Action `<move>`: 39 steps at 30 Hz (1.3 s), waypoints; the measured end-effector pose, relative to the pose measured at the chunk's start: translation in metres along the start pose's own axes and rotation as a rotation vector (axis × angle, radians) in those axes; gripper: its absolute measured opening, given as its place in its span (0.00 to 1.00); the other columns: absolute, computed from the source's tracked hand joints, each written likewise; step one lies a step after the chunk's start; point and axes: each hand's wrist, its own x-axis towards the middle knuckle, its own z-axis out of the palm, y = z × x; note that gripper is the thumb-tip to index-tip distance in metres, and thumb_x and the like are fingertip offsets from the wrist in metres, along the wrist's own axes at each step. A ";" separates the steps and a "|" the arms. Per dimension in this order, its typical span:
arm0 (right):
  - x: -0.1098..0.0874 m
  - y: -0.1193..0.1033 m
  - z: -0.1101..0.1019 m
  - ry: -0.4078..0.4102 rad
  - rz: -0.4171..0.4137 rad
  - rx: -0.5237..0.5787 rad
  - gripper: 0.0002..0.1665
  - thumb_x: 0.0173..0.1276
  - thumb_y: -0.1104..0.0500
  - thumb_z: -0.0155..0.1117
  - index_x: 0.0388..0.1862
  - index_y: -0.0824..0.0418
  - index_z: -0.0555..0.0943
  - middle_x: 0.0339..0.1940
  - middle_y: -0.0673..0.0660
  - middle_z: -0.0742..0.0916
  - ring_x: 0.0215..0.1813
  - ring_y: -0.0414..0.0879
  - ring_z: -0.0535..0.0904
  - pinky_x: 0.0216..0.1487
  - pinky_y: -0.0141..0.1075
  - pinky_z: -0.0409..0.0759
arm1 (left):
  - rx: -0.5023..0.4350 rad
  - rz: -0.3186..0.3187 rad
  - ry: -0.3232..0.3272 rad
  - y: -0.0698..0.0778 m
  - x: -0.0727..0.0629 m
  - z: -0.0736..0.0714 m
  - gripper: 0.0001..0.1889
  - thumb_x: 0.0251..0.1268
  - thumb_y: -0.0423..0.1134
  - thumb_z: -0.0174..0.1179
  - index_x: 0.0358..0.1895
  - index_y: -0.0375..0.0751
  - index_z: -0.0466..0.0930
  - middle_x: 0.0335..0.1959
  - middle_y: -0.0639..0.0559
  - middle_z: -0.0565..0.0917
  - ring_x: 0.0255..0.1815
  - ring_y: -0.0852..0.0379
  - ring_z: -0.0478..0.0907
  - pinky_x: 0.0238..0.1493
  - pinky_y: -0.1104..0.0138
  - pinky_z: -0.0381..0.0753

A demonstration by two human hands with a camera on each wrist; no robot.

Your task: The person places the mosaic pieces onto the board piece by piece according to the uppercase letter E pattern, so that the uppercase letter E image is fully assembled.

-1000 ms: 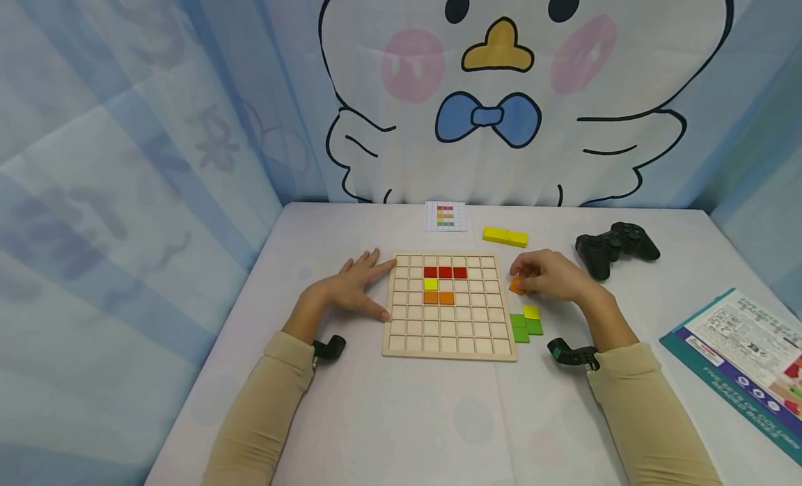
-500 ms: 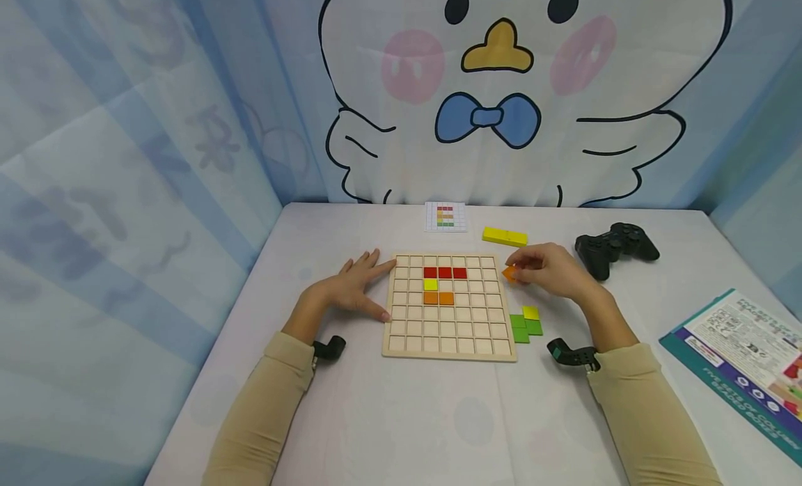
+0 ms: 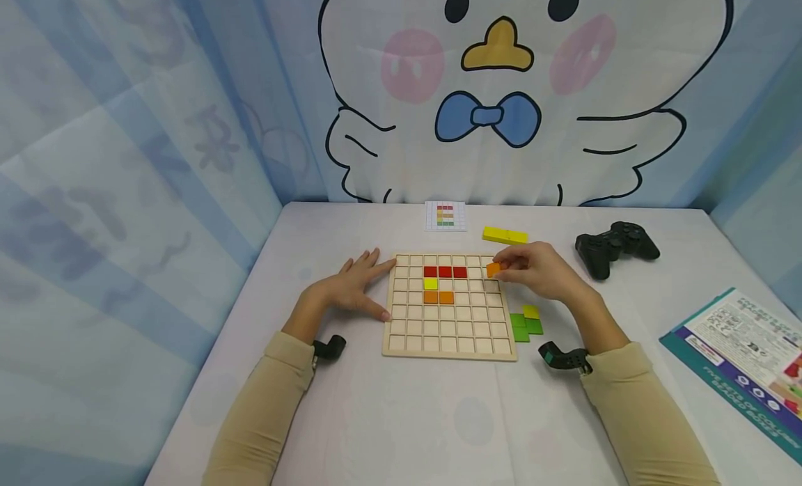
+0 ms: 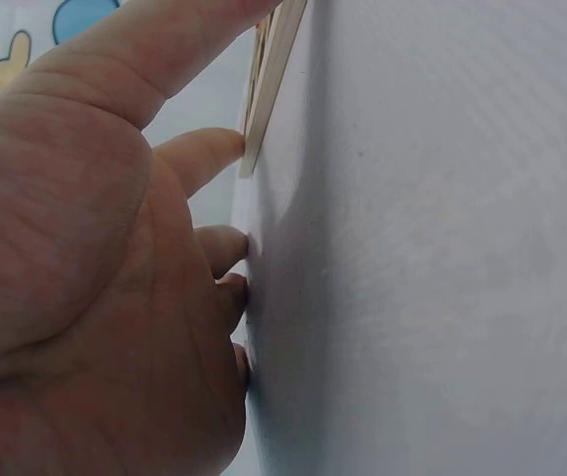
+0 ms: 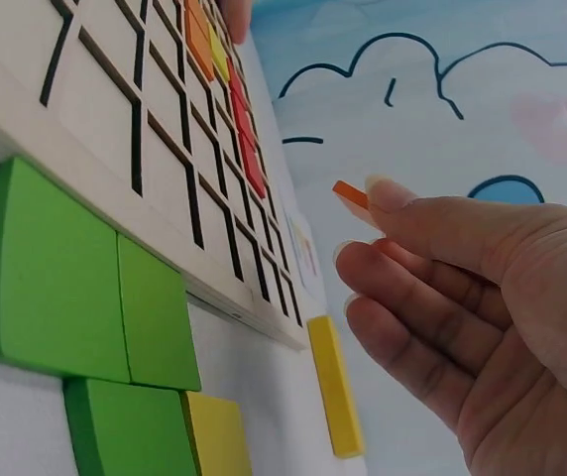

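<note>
The left hand (image 3: 360,284), grip spread wide, touches the left edge of the square pale-wood grid board (image 3: 448,327), which bears two flat orange tiles (image 3: 431,297) side by side. A third orange tile (image 3: 493,270) has just crossed the board's right edge, not yet seated, pinched in the grip of the right hand (image 3: 541,271).

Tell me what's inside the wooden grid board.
Three red tiles, one yellow tile and two orange tiles sit in the board. What lies beneath them is covered. In the head view, the right grip and held orange tile partly hide the board's right edge.
</note>
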 end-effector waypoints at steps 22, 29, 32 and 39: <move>0.007 -0.019 0.028 -0.054 -0.114 0.000 0.14 0.63 0.58 0.80 0.47 0.59 0.90 0.30 0.50 0.84 0.32 0.47 0.74 0.30 0.31 0.70 | -0.008 0.007 0.000 0.000 0.000 -0.001 0.63 0.50 0.67 0.76 0.86 0.61 0.45 0.87 0.43 0.31 0.88 0.45 0.24 0.85 0.46 0.24; 0.008 -0.022 0.034 -0.078 -0.101 -0.021 0.14 0.63 0.57 0.80 0.46 0.58 0.91 0.32 0.49 0.85 0.34 0.47 0.74 0.32 0.31 0.70 | -0.001 0.004 0.004 0.001 -0.001 0.000 0.63 0.51 0.66 0.76 0.86 0.60 0.45 0.87 0.43 0.31 0.88 0.44 0.24 0.85 0.46 0.24; 0.008 -0.023 0.037 -0.090 -0.096 -0.028 0.14 0.63 0.56 0.80 0.47 0.57 0.91 0.33 0.49 0.86 0.35 0.48 0.74 0.33 0.32 0.71 | 0.001 0.004 0.004 0.001 -0.001 0.000 0.63 0.51 0.66 0.76 0.86 0.60 0.45 0.87 0.43 0.31 0.88 0.44 0.25 0.85 0.46 0.24; 0.009 -0.023 0.042 -0.138 -0.102 -0.008 0.12 0.63 0.55 0.80 0.44 0.55 0.91 0.30 0.49 0.83 0.38 0.47 0.74 0.35 0.32 0.73 | -0.004 0.006 0.006 0.001 -0.001 0.000 0.62 0.51 0.66 0.76 0.86 0.60 0.45 0.87 0.42 0.32 0.88 0.43 0.25 0.85 0.46 0.24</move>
